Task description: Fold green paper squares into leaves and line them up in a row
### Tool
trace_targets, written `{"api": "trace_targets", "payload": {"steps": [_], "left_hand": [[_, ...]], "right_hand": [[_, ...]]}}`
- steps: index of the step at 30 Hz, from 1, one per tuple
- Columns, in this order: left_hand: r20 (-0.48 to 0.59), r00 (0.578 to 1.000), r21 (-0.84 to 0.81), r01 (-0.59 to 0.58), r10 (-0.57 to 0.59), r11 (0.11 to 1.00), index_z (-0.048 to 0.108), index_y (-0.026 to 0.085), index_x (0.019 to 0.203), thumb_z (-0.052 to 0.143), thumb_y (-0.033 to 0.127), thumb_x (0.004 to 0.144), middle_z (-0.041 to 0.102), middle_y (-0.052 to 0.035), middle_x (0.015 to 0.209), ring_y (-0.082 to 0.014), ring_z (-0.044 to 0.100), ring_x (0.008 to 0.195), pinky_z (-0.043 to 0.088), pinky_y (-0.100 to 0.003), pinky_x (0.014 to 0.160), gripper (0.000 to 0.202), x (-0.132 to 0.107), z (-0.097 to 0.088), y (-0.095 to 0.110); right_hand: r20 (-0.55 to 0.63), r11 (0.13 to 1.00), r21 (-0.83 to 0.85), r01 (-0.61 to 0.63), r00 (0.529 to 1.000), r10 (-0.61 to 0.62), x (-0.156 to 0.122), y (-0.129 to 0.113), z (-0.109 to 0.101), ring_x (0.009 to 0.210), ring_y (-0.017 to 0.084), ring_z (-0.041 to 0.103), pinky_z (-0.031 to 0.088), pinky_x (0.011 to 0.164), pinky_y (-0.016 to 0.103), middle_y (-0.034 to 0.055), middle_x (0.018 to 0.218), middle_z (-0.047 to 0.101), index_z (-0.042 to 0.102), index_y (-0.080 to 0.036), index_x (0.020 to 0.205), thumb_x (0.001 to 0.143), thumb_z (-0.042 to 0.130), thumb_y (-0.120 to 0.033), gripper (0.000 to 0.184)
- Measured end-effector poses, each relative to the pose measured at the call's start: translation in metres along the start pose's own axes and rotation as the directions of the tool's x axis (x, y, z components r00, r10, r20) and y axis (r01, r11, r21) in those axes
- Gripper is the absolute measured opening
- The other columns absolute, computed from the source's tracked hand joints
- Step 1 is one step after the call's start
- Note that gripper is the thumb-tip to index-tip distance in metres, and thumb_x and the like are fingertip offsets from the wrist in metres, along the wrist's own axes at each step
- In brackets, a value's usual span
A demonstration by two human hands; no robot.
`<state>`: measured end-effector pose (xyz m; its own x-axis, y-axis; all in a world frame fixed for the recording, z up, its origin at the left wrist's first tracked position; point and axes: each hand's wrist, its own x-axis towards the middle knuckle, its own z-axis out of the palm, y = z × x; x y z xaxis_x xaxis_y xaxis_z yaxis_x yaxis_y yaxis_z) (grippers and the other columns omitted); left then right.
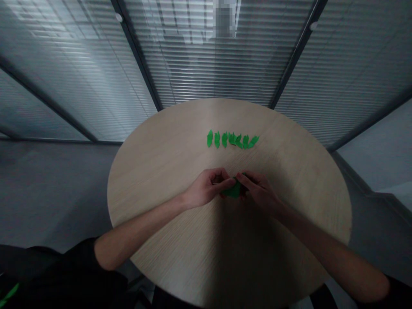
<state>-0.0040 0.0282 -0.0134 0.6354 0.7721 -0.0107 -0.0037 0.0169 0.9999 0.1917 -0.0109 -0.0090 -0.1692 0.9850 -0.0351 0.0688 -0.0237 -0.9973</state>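
Note:
Near the middle of the table, a small piece of green paper [234,191] is held between my two hands. My left hand [209,187] is closed on its left side, the thumb lying along the top edge. On the other side my right hand [258,187] pinches the same sheet, thumb and fingertips close to the left thumb. The paper's exact folds are partly hidden by my fingers. Beyond my hands lies a row of several folded green paper pieces [224,139]; those on the right tilt and crowd together.
The round wooden table [154,163] carries the row and lies under both forearms. Glass partitions with blinds [206,77] stand behind its far edge. Grey floor [64,184] shows at the left. Shadow falls over the table's near right part.

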Motion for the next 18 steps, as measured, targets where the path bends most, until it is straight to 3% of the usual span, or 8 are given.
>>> {"api": "trace_targets", "payload": {"steps": [7, 12, 18], "left_hand": [[-0.033, 0.999, 0.032, -0.001, 0.002, 0.999, 0.061, 0.014, 0.084, 0.073, 0.059, 0.089, 0.060, -0.0003, 0.069, -0.0113, 0.059, 0.061, 0.045, -0.022, 0.053, 0.047, 0.0000, -0.0003, 0.0012], [-0.037, 0.999, -0.001, -0.009, 0.009, 1.000, 0.060, 0.014, 0.084, 0.073, 0.061, 0.088, 0.063, -0.0008, 0.071, -0.0112, 0.060, 0.060, 0.050, -0.024, 0.056, 0.049, 0.0013, -0.0011, 0.0042], [-0.042, 0.999, 0.000, -0.027, 0.027, 1.000, 0.060, 0.014, 0.084, 0.073, 0.060, 0.088, 0.060, 0.0003, 0.070, -0.0109, 0.058, 0.061, 0.049, -0.023, 0.055, 0.048, 0.0015, -0.0003, 0.0031]], "right_hand": [[0.025, 0.999, 0.039, -0.011, 1.000, 0.010, 0.0015, 0.0054, -0.0006, 0.052, 0.012, 0.053, 0.044, 0.047, 0.024, -0.0019, 0.060, 0.054, 0.057, -0.020, 0.070, 0.088, 0.060, -0.078, 0.060], [0.177, 1.000, -0.001, -0.014, 0.984, 0.014, -0.0013, 0.0026, -0.0018, 0.055, 0.011, 0.055, 0.048, 0.052, 0.024, -0.0019, 0.069, 0.061, 0.065, -0.019, 0.088, 0.080, 0.081, -0.061, 0.046], [0.179, 0.999, 0.035, -0.038, 0.983, 0.031, -0.0013, -0.0009, -0.0046, 0.055, 0.012, 0.058, 0.046, 0.054, 0.024, 0.0003, 0.065, 0.064, 0.068, -0.017, 0.082, 0.090, 0.069, -0.061, 0.044]]}}
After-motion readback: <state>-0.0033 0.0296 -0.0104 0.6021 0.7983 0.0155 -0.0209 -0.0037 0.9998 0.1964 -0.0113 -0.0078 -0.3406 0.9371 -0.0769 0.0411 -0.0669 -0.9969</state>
